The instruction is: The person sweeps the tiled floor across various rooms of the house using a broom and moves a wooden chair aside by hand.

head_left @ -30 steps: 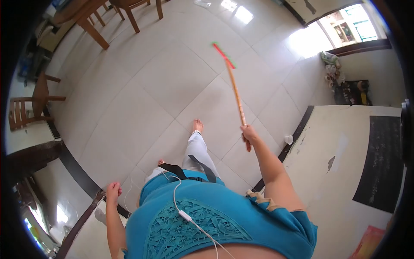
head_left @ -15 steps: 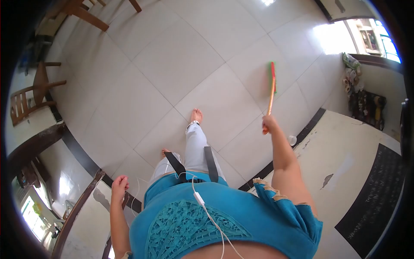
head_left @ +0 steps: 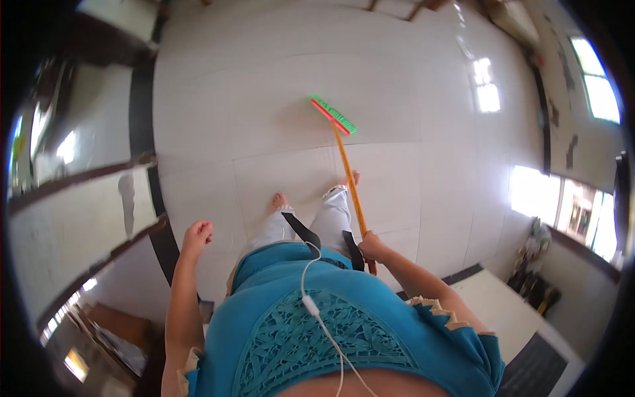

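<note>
1. The right hand (head_left: 375, 246), just below the centre of the frame, has its fingers closed around a broom (head_left: 349, 178), gripping it near the end of its orange-brown handle (head_left: 355, 204). A short stub of the handle shows below the fist.
2. The left hand (head_left: 199, 237), at the left of the lower half, is raised with its fingers curled into a loose fist. No object is visible in it, and it is well apart from the broom.
3. From the right hand, the handle slants up and slightly left, passing over the right foot (head_left: 356, 176) in this view.
4. The broom's red head (head_left: 329, 115) is above the centre, tilted down toward the right, with green bristles (head_left: 338, 115) along its upper edge. It appears at the tiled floor (head_left: 278, 86); contact cannot be made out.
5. Below centre are the bare left foot (head_left: 280, 200), white trousers (head_left: 333, 215) and a teal top (head_left: 317, 278), with a white cable (head_left: 311, 306) hanging over it.
6. Farther out, a dark wall strip (head_left: 142, 112) runs down the left, blurred wooden legs (head_left: 415, 10) touch the top edge, and a bright window (head_left: 597, 79) stands upper right.
</note>
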{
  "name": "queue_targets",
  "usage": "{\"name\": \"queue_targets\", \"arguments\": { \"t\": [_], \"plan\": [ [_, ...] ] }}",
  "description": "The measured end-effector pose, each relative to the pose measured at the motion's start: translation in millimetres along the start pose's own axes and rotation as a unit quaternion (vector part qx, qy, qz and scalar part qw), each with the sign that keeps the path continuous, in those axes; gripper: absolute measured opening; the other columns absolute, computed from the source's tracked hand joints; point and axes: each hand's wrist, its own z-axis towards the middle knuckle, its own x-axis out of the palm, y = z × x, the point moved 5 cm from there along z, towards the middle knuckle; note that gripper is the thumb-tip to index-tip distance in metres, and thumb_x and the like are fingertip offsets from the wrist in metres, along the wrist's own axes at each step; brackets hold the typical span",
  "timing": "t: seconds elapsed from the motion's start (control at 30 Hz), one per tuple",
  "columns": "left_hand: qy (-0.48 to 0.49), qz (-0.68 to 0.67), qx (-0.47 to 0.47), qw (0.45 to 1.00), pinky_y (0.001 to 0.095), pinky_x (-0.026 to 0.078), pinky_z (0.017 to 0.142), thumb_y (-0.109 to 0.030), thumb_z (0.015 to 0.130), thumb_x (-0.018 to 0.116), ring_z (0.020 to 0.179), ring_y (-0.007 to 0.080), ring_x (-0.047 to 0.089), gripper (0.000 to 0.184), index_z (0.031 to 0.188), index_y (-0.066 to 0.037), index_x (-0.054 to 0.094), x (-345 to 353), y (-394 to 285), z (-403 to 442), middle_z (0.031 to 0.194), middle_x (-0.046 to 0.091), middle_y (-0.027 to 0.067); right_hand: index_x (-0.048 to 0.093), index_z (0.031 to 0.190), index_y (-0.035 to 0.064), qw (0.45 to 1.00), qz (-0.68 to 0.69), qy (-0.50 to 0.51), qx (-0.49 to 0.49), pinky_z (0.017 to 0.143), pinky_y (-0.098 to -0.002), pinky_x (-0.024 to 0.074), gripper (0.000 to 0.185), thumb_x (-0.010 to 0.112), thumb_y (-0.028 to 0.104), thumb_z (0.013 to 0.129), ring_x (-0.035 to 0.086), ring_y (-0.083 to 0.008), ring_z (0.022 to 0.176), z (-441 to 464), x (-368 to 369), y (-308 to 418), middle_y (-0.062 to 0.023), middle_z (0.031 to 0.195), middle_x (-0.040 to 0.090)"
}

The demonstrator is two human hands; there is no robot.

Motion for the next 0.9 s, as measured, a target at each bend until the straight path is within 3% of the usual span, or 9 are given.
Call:
{"name": "queue_targets", "arguments": {
  "t": [0.1, 0.2, 0.23, 0.33, 0.43, 0.53, 0.67, 0.77, 0.9],
  "plan": [
    [-0.042, -0.057, -0.023, 0.997, 0.0204, 0.039, 0.051, -0.018, 0.079, 0.051, 0.055, 0.0079, 0.045, 0.015, 0.083, -0.003, 0.054, -48, 71, -19, 0.065, 0.050, 0.0008, 0.044, 0.089, 0.0000, 0.990, -0.098, 0.024, -0.095, 0.045, -0.0383, 0.0434, 0.022, 0.046, 0.017, 0.074, 0.055, -0.0229, 0.062, -10, 35, 40, -0.0152, 0.070, 0.052],
    [-0.067, -0.102, -0.053, 0.991, 0.0206, 0.039, 0.050, -0.017, 0.078, 0.051, 0.054, 0.0080, 0.045, 0.015, 0.082, -0.002, 0.053, -61, 114, -41, 0.064, 0.050, 0.0010, 0.046, 0.087, 0.0023, 0.985, 0.016, 0.148, -0.089, 0.047, -0.0381, 0.0408, 0.022, 0.047, 0.021, 0.075, 0.050, -0.0186, 0.063, -3, 33, 55, -0.0105, 0.067, 0.050],
    [-0.076, -0.112, -0.067, 0.989, 0.0207, 0.039, 0.050, -0.016, 0.077, 0.051, 0.054, 0.0080, 0.046, 0.015, 0.082, -0.002, 0.053, -65, 123, -45, 0.063, 0.050, 0.0011, 0.046, 0.086, 0.0042, 0.970, -0.110, 0.141, -0.165, 0.041, -0.0319, 0.0378, 0.018, 0.048, 0.018, 0.075, 0.044, -0.0149, 0.052, -16, 26, 79, -0.0070, 0.064, 0.047],
    [-0.089, -0.157, -0.071, 0.981, 0.0210, 0.039, 0.050, -0.017, 0.077, 0.051, 0.054, 0.0082, 0.046, 0.017, 0.082, -0.002, 0.054, -71, 149, -48, 0.064, 0.051, 0.0020, 0.039, 0.078, 0.0045, 0.977, 0.066, 0.193, -0.064, 0.034, -0.0266, 0.0343, 0.010, 0.045, 0.004, 0.070, 0.038, -0.0121, 0.039, -41, 10, 124, -0.0054, 0.056, 0.041],
    [-0.101, -0.198, -0.081, 0.972, 0.0213, 0.040, 0.050, -0.018, 0.076, 0.052, 0.054, 0.0088, 0.046, 0.019, 0.082, -0.001, 0.054, -64, 161, -53, 0.065, 0.051, 0.0032, 0.036, 0.077, 0.0057, 0.990, 0.009, 0.123, -0.066, 0.034, -0.0251, 0.0338, 0.011, 0.045, 0.004, 0.070, 0.035, -0.0093, 0.039, -56, 3, 144, -0.0030, 0.055, 0.037],
    [-0.084, -0.219, -0.081, 0.969, 0.0206, 0.040, 0.052, -0.021, 0.077, 0.053, 0.055, 0.0088, 0.046, 0.018, 0.084, -0.004, 0.054, -51, 183, -56, 0.066, 0.051, 0.0025, 0.034, 0.077, 0.0068, 0.984, -0.087, 0.139, -0.063, 0.035, -0.0255, 0.0339, 0.012, 0.045, 0.006, 0.071, 0.035, -0.0092, 0.038, -54, 3, 149, -0.0027, 0.055, 0.037],
    [-0.098, -0.220, -0.104, 0.965, 0.0219, 0.041, 0.052, -0.020, 0.077, 0.052, 0.055, 0.0100, 0.046, 0.019, 0.084, -0.002, 0.054, -42, 197, -64, 0.065, 0.051, 0.0036, 0.034, 0.073, 0.0086, 0.971, -0.044, 0.235, -0.029, 0.033, -0.0225, 0.0314, 0.012, 0.046, 0.007, 0.070, 0.034, -0.0076, 0.037, -49, 30, 155, -0.0001, 0.052, 0.036],
    [-0.089, -0.181, -0.148, 0.968, 0.0231, 0.041, 0.052, -0.019, 0.077, 0.052, 0.058, 0.0108, 0.047, 0.018, 0.083, -0.002, 0.055, -39, 200, -62, 0.068, 0.052, 0.0043, 0.034, 0.070, 0.0100, 0.954, 0.069, 0.291, -0.017, 0.031, -0.0185, 0.0278, 0.012, 0.046, 0.007, 0.073, 0.030, -0.0037, 0.036, -44, 29, 178, 0.0034, 0.050, 0.033],
    [-0.131, -0.215, -0.114, 0.961, 0.0246, 0.043, 0.053, -0.019, 0.074, 0.053, 0.061, 0.0121, 0.050, 0.018, 0.082, -0.002, 0.056, -42, 185, -41, 0.069, 0.054, 0.0053, 0.036, 0.066, 0.0132, 0.927, 0.232, 0.293, 0.003, 0.030, -0.0141, 0.0250, 0.015, 0.046, 0.010, 0.078, 0.028, 0.0000, 0.036, -37, -3, 195, 0.0067, 0.049, 0.032]
  ]
}}
